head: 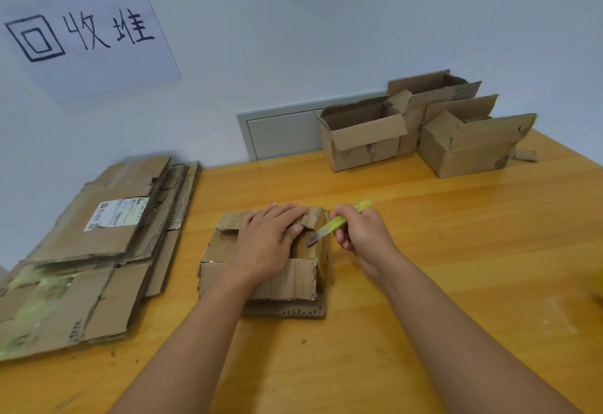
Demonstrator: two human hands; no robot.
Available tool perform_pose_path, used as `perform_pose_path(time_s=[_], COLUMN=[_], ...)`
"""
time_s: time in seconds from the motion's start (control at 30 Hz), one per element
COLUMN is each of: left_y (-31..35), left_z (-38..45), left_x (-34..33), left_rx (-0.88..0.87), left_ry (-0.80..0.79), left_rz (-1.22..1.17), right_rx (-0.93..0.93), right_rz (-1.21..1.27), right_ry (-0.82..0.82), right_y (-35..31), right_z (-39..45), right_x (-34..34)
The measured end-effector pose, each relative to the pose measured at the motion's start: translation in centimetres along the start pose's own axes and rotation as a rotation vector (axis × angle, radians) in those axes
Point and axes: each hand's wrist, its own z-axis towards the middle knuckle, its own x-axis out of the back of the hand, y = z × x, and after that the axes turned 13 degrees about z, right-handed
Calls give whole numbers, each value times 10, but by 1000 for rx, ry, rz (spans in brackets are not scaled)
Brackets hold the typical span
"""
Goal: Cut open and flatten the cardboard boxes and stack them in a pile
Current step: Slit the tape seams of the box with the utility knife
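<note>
A small brown cardboard box [293, 280] sits open on the wooden table [424, 250] in front of me. My left hand [267, 244] lies on its top, fingers over the far flap and thumb tucked under the flap's edge. My right hand [362, 234] grips a yellow-green utility knife [332, 224], its blade tip inside the box's right opening. A pile of flattened cardboard [98, 250] lies at the left. Three open boxes stand at the back right: one at the left [362, 139], one behind [424, 94], one at the right [473, 146].
A paper sign [81, 32] with handwritten characters hangs on the wall at upper left. A grey wall panel [280, 133] sits behind the table's far edge. A scrap of clear tape [561, 312] lies on the table at the right.
</note>
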Motion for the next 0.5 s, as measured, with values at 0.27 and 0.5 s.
perform_pose_path(time_s=[0.27,0.5], left_y=[0,1], left_z=[1,0], left_x=[0,0], left_rx=[3,3], left_ry=[22,52], left_rz=[16,11], right_rx=[28,29], right_rz=[95,214], right_ry=[167,199], right_y=[0,6], right_z=[13,17], right_x=[-3,2])
